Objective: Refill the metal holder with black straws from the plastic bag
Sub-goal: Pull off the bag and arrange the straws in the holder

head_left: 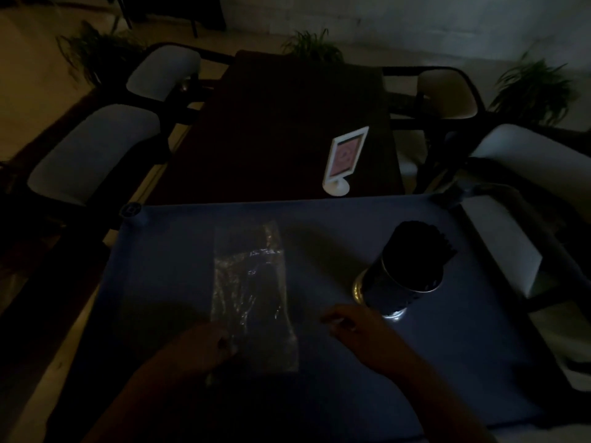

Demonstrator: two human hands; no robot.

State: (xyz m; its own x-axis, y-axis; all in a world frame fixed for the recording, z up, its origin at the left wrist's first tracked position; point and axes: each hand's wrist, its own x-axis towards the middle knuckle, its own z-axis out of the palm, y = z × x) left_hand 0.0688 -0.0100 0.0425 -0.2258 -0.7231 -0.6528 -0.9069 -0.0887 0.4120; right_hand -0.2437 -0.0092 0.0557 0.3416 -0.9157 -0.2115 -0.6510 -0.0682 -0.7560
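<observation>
The scene is very dark. A clear plastic bag [252, 295] lies flat on the blue cart top [447, 362], with dark straws faintly showing inside it. My left hand [198, 346] rests on the bag's near left corner, fingers curled at its edge. To the right stands the round metal holder [403, 282], packed with black straws [419, 243] that lean toward the far right. My right hand [355, 324] hovers low between the bag and the holder, fingers loosely bent, with nothing visible in it.
Beyond the cart is a dark wooden table [271, 139] with a white framed sign stand [345, 161]. Padded chairs [92, 155] flank the table on both sides. Potted plants [534, 87] stand along the back wall.
</observation>
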